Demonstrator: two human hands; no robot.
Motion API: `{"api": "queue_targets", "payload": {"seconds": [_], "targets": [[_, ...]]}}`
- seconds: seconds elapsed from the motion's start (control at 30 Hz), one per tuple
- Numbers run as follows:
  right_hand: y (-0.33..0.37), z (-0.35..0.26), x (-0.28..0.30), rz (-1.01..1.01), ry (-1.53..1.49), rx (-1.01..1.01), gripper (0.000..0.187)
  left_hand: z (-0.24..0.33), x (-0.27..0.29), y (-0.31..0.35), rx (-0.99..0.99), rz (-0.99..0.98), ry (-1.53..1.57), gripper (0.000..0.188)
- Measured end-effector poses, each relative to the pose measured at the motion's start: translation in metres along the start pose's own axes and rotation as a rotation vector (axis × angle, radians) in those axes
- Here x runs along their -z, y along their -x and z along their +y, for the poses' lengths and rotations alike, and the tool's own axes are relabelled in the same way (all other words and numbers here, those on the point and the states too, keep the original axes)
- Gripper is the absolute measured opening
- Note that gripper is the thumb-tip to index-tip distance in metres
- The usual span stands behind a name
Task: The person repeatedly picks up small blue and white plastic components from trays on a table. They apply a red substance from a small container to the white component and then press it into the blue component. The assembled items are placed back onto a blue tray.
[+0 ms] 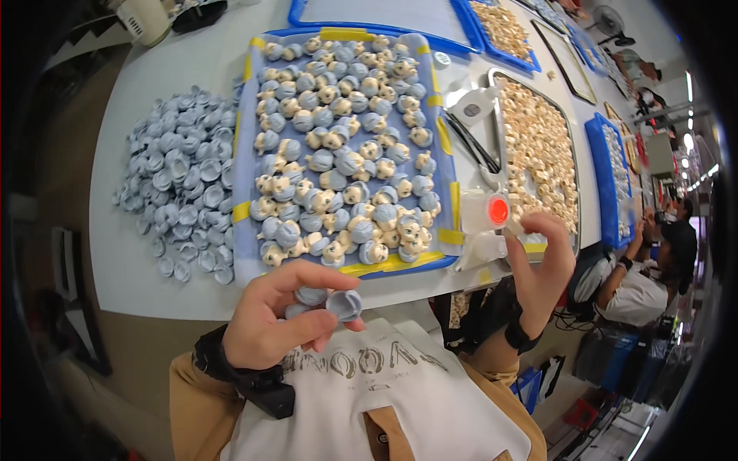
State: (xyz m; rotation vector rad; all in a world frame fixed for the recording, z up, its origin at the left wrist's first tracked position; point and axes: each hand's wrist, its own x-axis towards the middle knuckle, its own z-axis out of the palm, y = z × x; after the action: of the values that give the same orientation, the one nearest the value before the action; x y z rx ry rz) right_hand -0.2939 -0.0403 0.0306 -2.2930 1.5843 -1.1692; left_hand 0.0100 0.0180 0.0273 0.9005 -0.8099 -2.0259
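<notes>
My left hand (pixel 280 311), low at the table's near edge, is closed around several hollow blue-grey doll-hair caps. One cap (pixel 344 306) shows its open side at my fingertips. My right hand (pixel 542 257) is raised beside a clear container with a red-orange top (pixel 498 210). Its thumb and forefinger pinch a small cream piece (pixel 514 223), whose details are too small to make out. A blue tray (pixel 444 265) lined with pale cloth and edged with yellow tape holds many small cream doll heads with blue-grey hair (pixel 361 165).
Left of the tray lies a heap of blue-grey caps (pixel 181 177). A metal tray (pixel 576 165) of small cream pieces stands to the right, with black tweezers (pixel 473 142) and a white bottle (pixel 475 106) before it. More blue trays (pixel 611 180) stand farther off. Another person (pixel 638 284) sits at right.
</notes>
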Motion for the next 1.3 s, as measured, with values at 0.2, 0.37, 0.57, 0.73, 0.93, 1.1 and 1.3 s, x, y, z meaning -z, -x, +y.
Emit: {"api": "queue_targets", "payload": {"seconds": [0.2, 0.37, 0.57, 0.73, 0.93, 1.1, 1.3], "targets": [[0.005, -0.054, -0.032, -0.185, -0.831, 0.222, 0.036, -0.004, -0.004, -0.003, -0.024, 0.005, -0.070, 0.044], [-0.002, -0.077, -0.047, -0.249, -0.865, 0.361, 0.037, -0.005, -0.004, -0.001, -0.005, 0.016, -0.039, 0.044], [0.000, -0.092, -0.049, -0.307, -0.835, 0.228, 0.034, -0.009, 0.001, -0.001, -0.152, 0.016, -0.076, 0.040], [0.001, -0.098, -0.051, -0.284, -0.725, 0.226, 0.029, -0.010, 0.002, 0.000, -0.207, 0.019, -0.148, 0.042], [-0.003, -0.098, -0.048, -0.414, -0.635, 0.213, 0.025, -0.005, 0.000, 0.003, -0.212, 0.034, -0.243, 0.040], [0.002, -0.101, -0.052, -0.420, -0.613, 0.204, 0.027, -0.006, 0.000, 0.005, -0.221, 0.065, -0.248, 0.041], [0.007, -0.105, -0.054, -0.342, -0.487, 0.320, 0.045, -0.008, 0.003, 0.008, -0.276, 0.070, -0.281, 0.042]]}}
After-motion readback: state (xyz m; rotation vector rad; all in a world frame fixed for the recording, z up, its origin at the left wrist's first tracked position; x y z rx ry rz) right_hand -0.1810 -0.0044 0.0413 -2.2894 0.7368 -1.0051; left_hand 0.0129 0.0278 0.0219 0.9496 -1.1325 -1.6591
